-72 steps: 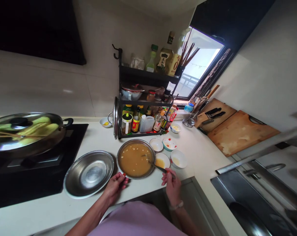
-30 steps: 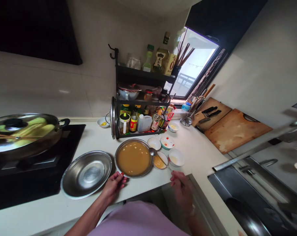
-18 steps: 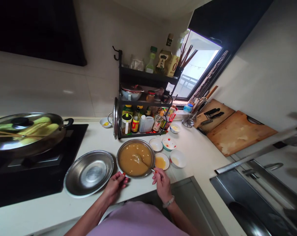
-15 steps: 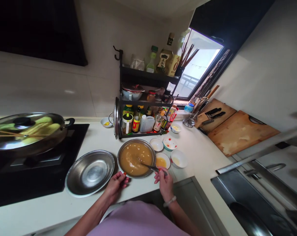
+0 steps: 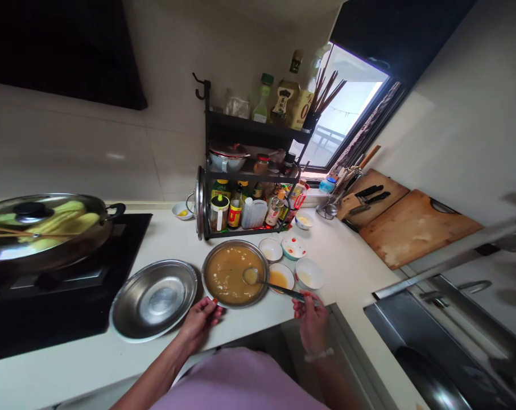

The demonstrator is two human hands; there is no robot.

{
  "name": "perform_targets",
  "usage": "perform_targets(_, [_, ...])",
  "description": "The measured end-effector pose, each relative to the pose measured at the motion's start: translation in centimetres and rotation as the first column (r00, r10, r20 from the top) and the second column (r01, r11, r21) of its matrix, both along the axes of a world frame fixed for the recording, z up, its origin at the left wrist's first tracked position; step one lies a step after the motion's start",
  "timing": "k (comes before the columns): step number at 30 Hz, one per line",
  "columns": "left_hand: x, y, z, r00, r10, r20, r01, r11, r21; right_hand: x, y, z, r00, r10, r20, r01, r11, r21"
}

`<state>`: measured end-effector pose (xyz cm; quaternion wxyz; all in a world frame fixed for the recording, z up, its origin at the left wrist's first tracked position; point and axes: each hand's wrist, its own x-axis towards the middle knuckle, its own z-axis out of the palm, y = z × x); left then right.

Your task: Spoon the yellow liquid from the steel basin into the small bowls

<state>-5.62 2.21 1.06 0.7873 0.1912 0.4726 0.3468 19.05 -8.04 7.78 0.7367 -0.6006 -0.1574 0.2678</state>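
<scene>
A round metal bowl (image 5: 205, 280) of brown liquid with pale bits stands on the counter. My left hand (image 5: 201, 320) pinches its near-left rim between thumb and fingers. In my right hand (image 5: 312, 319) is the dark handle of a ladle (image 5: 279, 286). Its round head, with some liquid in it, shows at the right part of the bowl. An empty, wider metal basin (image 5: 125, 307) sits left of the bowl. Right beside the bowl is a small dish of yellowish liquid (image 5: 279, 277), under the ladle's handle. More small bowls (image 5: 309, 275) stand around it.
A lidded pan (image 5: 48, 228) with chopsticks across it rests on the black stove at left. Behind the bowl rises a black rack (image 5: 258, 177) of bottles and jars. Cutting boards (image 5: 420, 228) and knives (image 5: 371, 195) lean at the right, near the sink (image 5: 415, 330).
My right hand has moved right and slightly down, bringing the ladle's head up out of the liquid, so it now shows near the bowl's right side. My left hand stays at the rim.
</scene>
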Motion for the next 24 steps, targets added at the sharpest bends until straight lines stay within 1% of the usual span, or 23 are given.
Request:
perform_targets(3, [0.0, 0.0, -0.1, 1.000, 0.001, 0.013, -0.001, 1.000, -0.002, 0.9, -0.9, 1.0, 0.999, -0.048, 0.004, 0.048, 0.999, -0.003])
perform_targets(8, [0.0, -0.1, -0.4, 1.000, 0.004, 0.015, -0.004, 1.000, -0.003, 2.9, -2.6, 2.4, 0.988, -0.137, 0.067, 0.138, 0.990, -0.005])
perform_targets(11, [0.1, -0.1, -0.4, 1.000, 0.012, 0.015, -0.012, 1.000, -0.004, 4.1, -3.5, 2.7, 0.971, -0.192, 0.141, 0.196, 0.980, -0.020])
perform_targets(14, [0.1, -0.1, -0.4, 1.000, 0.020, 0.017, -0.020, 1.000, -0.006, 4.8, -4.0, 2.5, 0.951, -0.211, 0.228, 0.231, 0.971, -0.065])
perform_targets(17, [0.1, -0.1, -0.4, 1.000, 0.024, 0.014, -0.024, 1.000, -0.008, 4.8, -4.3, 1.8, 0.935, -0.178, 0.306, 0.220, 0.970, -0.108])
perform_targets(20, [0.1, -0.1, -0.4, 1.000, 0.022, 0.010, -0.022, 1.000, -0.004, 4.3, -4.5, 1.1, 0.919, -0.096, 0.383, 0.158, 0.978, -0.133])
perform_targets(22, [0.1, -0.1, -0.3, 1.000, 0.017, 0.008, -0.017, 1.000, -0.001, 4.0, -4.7, 0.8, 0.885, -0.015, 0.465, 0.092, 0.985, -0.143])
perform_targets(24, [0.0, -0.1, -0.2, 1.000, 0.009, 0.005, -0.009, 1.000, 0.002, 3.8, -4.8, 0.7, 0.823, 0.065, 0.565, 0.019, 0.990, -0.141])
